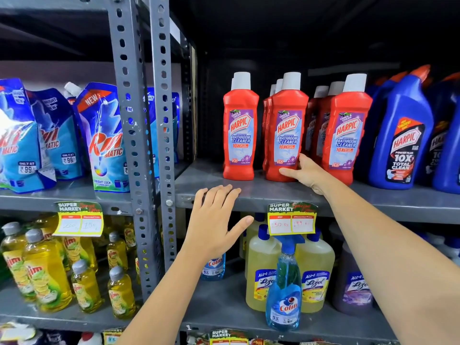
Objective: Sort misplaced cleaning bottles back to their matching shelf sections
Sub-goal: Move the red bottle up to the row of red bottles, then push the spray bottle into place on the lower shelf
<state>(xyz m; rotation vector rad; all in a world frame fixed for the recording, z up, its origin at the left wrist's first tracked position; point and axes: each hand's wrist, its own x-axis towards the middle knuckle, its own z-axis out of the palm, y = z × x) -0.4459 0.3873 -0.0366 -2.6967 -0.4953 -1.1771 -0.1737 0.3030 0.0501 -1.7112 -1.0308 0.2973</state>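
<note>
From my head camera, I faced grey slotted-steel racks [139, 115] in a dim store aisle. My right hand [307, 174] lay on the grey metal shelf [206, 178], thumb and fingers spread loosely around the base of the middle red Harpic bottle [286, 130], touching it without clamping. My left hand [214, 220] hovered open and empty near the shelf's front edge. Blue Harpic bottles [403, 135] stood to the right, Rin pouches [104, 140] left.
</note>
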